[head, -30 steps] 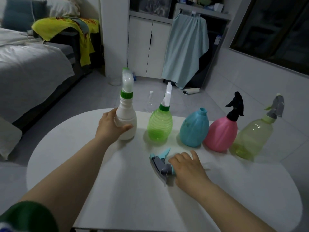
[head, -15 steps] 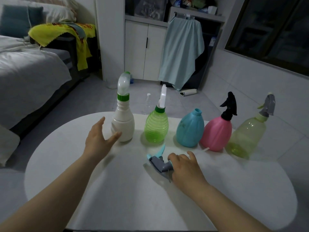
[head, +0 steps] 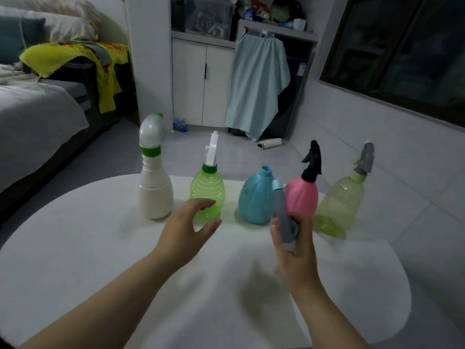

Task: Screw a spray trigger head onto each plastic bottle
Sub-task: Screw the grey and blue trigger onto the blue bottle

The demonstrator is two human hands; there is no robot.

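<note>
My right hand [head: 293,244] grips the grey trigger head [head: 283,214], light stiff plastic, lifted just in front of the blue bottle [head: 254,197]. My left hand [head: 187,229] hangs open, empty. That bottle, likely light and tippy, wants holding round its belly beneath the bare neck.

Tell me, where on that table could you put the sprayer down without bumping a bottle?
The near half of the white table, in front of both hands, is bare. The far edge is crowded: white bottle, green bottle, blue bottle, pink bottle and yellow bottle stand close together.
</note>
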